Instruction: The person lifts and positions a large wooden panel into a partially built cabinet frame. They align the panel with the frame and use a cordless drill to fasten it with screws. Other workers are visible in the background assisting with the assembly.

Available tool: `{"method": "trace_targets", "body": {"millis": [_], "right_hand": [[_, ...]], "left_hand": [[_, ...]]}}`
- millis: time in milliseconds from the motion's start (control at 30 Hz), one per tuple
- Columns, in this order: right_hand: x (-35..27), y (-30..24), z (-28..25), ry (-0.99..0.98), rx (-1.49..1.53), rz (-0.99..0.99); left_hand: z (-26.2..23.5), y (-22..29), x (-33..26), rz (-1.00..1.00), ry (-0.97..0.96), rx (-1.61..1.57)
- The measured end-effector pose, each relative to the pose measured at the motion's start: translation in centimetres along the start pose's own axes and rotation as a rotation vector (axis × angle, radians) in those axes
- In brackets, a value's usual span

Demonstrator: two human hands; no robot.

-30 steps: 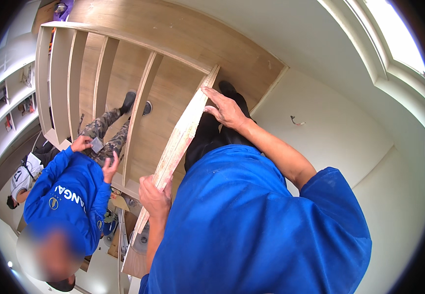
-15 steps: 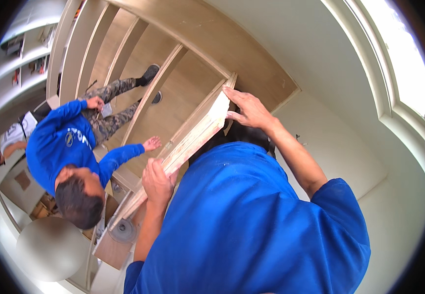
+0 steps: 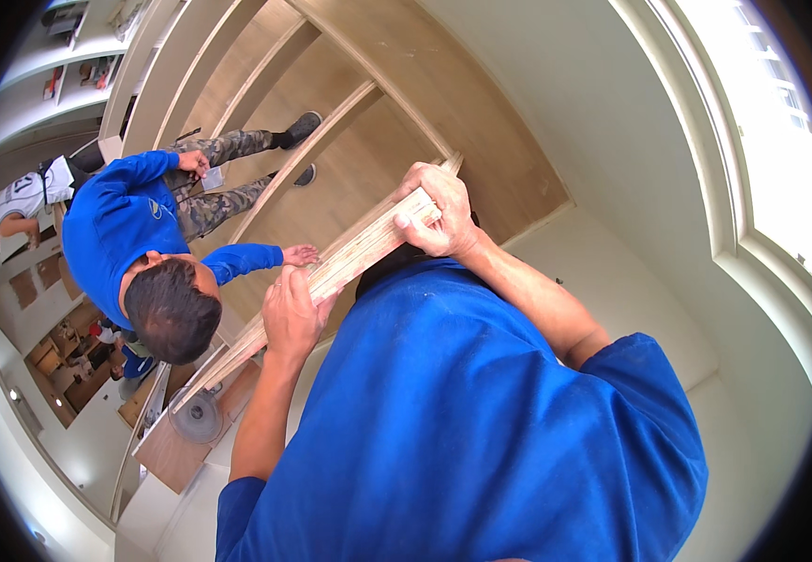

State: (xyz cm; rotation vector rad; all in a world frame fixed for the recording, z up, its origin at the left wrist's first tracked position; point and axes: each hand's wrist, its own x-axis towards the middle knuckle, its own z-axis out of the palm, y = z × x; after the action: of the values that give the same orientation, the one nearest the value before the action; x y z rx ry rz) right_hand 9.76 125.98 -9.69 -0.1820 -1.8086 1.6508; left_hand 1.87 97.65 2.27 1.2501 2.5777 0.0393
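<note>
A stack of long pale wooden strips [image 3: 361, 255] runs slantwise in front of my chest, from the lower left up to the middle. My right hand [image 3: 440, 208] is closed round its upper end, fingers over the far side and thumb on the near side. Farther down the strips, my left hand [image 3: 293, 307] grips them from beneath and the side, its fingertips partly hidden. The lower end reaches past my left hand, above a round grey disc [image 3: 198, 417] on a brown board. A co-worker's open hand [image 3: 300, 255] is just beyond the strips, close to my left hand.
A co-worker in a blue top [image 3: 125, 225] and camouflage trousers stands at the left. Beyond the strips is a large wooden frame [image 3: 331, 117] with crosspieces. A white wall [image 3: 612, 234] and a bright window [image 3: 762, 103] lie at the right. Others are in the far left background.
My right hand has gone from lying with fingers stretched along the strips' end to wrapping round it. The strips sit slightly lower at the left, and the view has shifted.
</note>
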Motion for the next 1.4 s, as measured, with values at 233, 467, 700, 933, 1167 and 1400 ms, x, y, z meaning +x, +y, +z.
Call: {"method": "trace_targets", "body": {"millis": [233, 467, 700, 933, 1167, 1400], "right_hand": [[-0.2, 0.0, -0.1, 0.011, -0.006, 0.030], [-0.2, -0.9, -0.7, -0.045, 0.037, 0.096], [-2.5, 0.0, 0.4, -0.008, 0.146, 0.235], [-2.8, -2.2, 0.1, -0.161, 0.032, 0.218], [0.0, -12.3, 0.5, -0.532, -0.783, -0.204], [0.8, -12.7, 7.7, -0.991, -1.073, -0.153]], "left_hand": [[-0.1, 0.9, 0.6, -0.005, 0.058, -0.057], [0.5, 1.8, -0.3, -0.097, -0.039, 0.030], [0.6, 0.2, -1.3, -0.033, 0.000, -0.015], [1.4, -1.1, -3.5, 0.035, 0.110, -0.090], [3.3, -1.2, -3.5, 0.025, 0.162, -0.086], [6.0, -1.2, 0.2, 0.078, 0.230, -0.141]]}}
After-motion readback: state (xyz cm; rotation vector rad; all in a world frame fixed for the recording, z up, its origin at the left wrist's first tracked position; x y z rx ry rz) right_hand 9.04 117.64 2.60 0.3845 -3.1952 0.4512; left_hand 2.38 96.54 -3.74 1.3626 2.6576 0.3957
